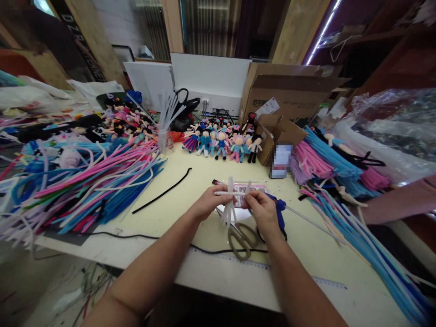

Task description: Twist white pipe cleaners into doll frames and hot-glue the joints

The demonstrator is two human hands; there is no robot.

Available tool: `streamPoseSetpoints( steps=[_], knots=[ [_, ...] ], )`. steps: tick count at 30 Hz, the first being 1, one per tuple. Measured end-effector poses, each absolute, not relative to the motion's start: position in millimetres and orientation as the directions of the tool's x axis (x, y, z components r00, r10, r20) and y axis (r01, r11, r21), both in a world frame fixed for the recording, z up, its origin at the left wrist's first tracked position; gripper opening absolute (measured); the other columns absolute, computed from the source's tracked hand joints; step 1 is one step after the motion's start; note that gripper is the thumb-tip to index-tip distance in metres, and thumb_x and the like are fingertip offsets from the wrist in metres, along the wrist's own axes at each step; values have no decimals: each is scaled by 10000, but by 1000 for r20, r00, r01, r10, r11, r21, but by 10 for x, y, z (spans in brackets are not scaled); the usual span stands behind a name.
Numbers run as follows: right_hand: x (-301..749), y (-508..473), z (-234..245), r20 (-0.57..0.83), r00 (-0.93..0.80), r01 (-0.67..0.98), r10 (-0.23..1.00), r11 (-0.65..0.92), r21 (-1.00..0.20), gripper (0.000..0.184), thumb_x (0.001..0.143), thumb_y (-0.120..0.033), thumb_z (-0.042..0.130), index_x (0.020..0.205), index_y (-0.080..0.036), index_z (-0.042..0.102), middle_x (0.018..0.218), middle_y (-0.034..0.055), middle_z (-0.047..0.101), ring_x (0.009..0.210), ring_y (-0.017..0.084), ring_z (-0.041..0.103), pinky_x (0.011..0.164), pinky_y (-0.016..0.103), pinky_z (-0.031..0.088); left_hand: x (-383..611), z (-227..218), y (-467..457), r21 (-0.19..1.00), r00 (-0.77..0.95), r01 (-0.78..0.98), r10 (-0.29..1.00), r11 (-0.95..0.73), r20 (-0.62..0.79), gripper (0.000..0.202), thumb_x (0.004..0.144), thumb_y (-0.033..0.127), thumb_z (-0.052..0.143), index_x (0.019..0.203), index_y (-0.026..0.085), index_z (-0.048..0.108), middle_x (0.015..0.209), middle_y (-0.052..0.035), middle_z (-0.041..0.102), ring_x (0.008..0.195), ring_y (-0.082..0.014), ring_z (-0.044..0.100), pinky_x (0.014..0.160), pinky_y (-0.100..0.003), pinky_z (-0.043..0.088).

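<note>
My left hand (215, 200) pinches white pipe cleaners (230, 194) that cross one another. At their other end, the fingertips of my right hand (260, 206) close on the same white piece, near a short upright tip. Below the hands lies a pair of scissors (240, 240) with grey-brown handles. A blue glue gun (281, 213) rests beside my right hand, partly hidden by it, with a clear glue stick (309, 221) at its rear. A pink-edged card (259, 188) sits behind the fingers.
Several small dolls (221, 143) stand at the back. Coloured pipe cleaners (102, 186) are heaped left, with more bundles (340, 159) right. A single black pipe cleaner (163, 193) lies left of my hands. A cardboard box (289, 97), a phone (282, 161) and a cable (136, 235) are nearby.
</note>
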State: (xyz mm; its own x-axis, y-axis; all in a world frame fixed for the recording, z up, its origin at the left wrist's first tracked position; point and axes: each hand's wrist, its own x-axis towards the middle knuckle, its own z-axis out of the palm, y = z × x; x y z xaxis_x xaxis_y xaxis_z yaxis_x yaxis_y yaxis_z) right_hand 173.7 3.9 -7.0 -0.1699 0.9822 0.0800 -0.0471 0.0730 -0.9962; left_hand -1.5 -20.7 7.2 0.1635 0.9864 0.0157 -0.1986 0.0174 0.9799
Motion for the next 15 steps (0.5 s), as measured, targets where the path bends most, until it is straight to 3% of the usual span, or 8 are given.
streamPoseSetpoints(
  steps=[9,11,15],
  knots=[
    [1715,42,-114,62,-207,-220,976,15,-975,197,729,-355,658,757,-184,566,554,-41,559,516,104,545,558,247,457,-1,73,-210,993,102,-119,995,7,5,316,641,318,730,893,132,694,785,-48,673,708,-150,574,686,-261,413],
    [1700,29,-109,70,-196,-243,978,21,-970,194,727,-354,656,751,-189,558,551,-45,550,513,104,541,555,246,455,19,48,-210,985,83,-170,997,20,-6,327,613,319,752,875,131,699,793,-51,676,727,-157,581,706,-268,417],
    [1671,-3,-103,108,-184,-277,977,54,-959,169,747,-335,640,740,-190,554,577,-41,560,531,97,535,568,239,448,126,0,-225,896,95,-440,995,63,-23,402,570,361,776,886,128,687,776,-57,671,735,-163,593,727,-283,426]
  ],
)
